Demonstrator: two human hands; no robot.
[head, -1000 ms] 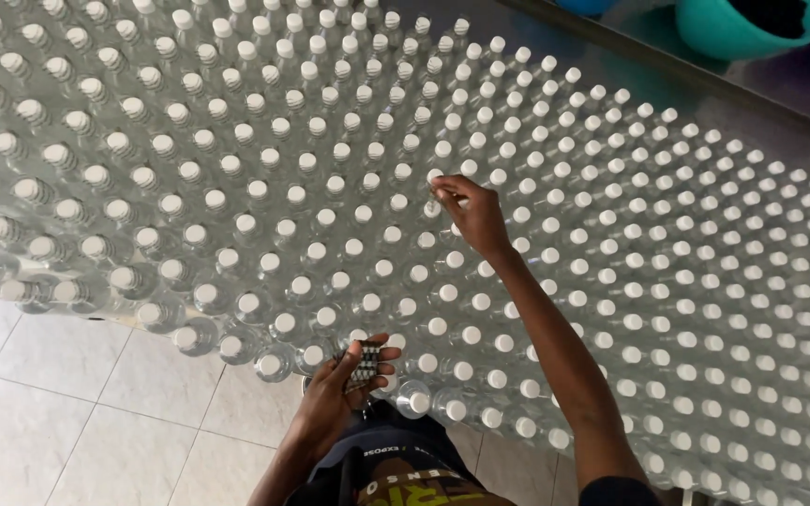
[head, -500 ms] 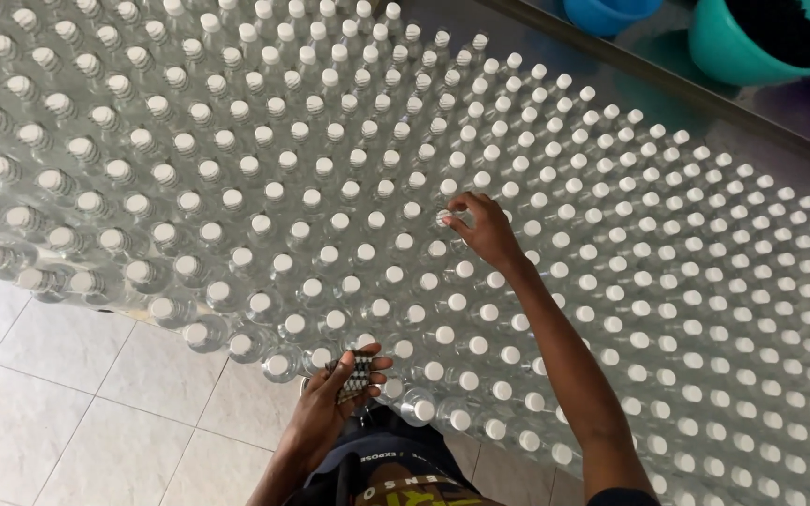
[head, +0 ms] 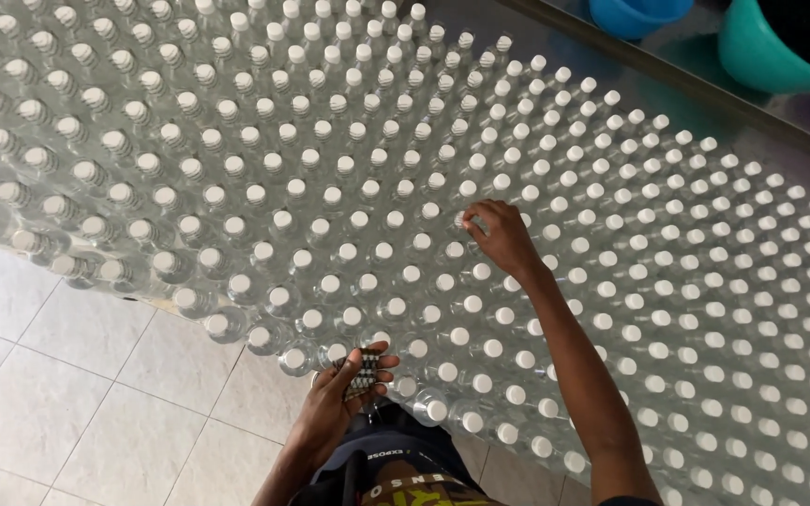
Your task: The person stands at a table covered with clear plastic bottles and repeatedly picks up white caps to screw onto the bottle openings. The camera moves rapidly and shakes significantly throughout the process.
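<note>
clear bottles (head: 330, 201) (hundreds); right hand (head: 503, 242) pinches one cap (head: 462, 220), left hand (head: 341, 394) grips strip (head: 364, 371).

clear capped bottles (head: 358, 281): several hundred, too many to count, all round both hands | dark strip (head: 363, 371): 1, in left hand (head: 344, 398) | right hand (head: 503, 239): 1 | tubs beyond right hand: 2, blue tub (head: 635, 14), teal tub (head: 785, 47)
</note>
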